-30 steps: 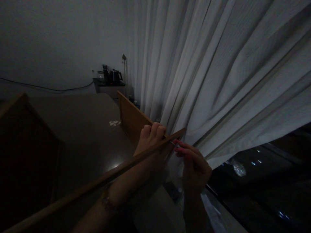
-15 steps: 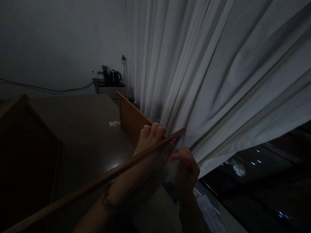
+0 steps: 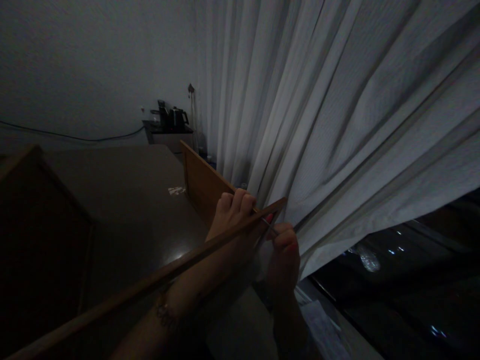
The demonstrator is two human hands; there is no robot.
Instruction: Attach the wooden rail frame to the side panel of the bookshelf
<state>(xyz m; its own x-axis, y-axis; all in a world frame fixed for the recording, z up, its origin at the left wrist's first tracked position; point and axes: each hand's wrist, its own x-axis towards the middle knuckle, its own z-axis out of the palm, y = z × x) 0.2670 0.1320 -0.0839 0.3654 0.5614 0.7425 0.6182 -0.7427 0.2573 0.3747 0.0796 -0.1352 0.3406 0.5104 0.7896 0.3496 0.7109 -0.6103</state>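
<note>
In the dim head view, my left hand (image 3: 234,207) is closed on the corner of a wooden frame, its fingers curled over the upright wooden panel (image 3: 204,182). Its red-nailed thumb shows past a long wooden rail (image 3: 161,277) that crosses in front of the arm. A thin metal rod (image 3: 269,226), perhaps a hex key, sticks out of the rail near its far end. My right hand (image 3: 284,255) pinches the outer end of that rod. The rod's tip and the joint behind the rail are hidden.
A dark wooden panel (image 3: 41,240) stands on the left of the grey table (image 3: 138,200). White scraps (image 3: 176,190) lie on it. Long white curtains (image 3: 300,100) hang close on the right. A black kettle (image 3: 177,117) stands on a far cabinet. Papers (image 3: 324,327) lie low right.
My right hand has turned about the rod, its fingers shifting slightly up and to the left. My left hand, the rail and the panels have stayed where they were.
</note>
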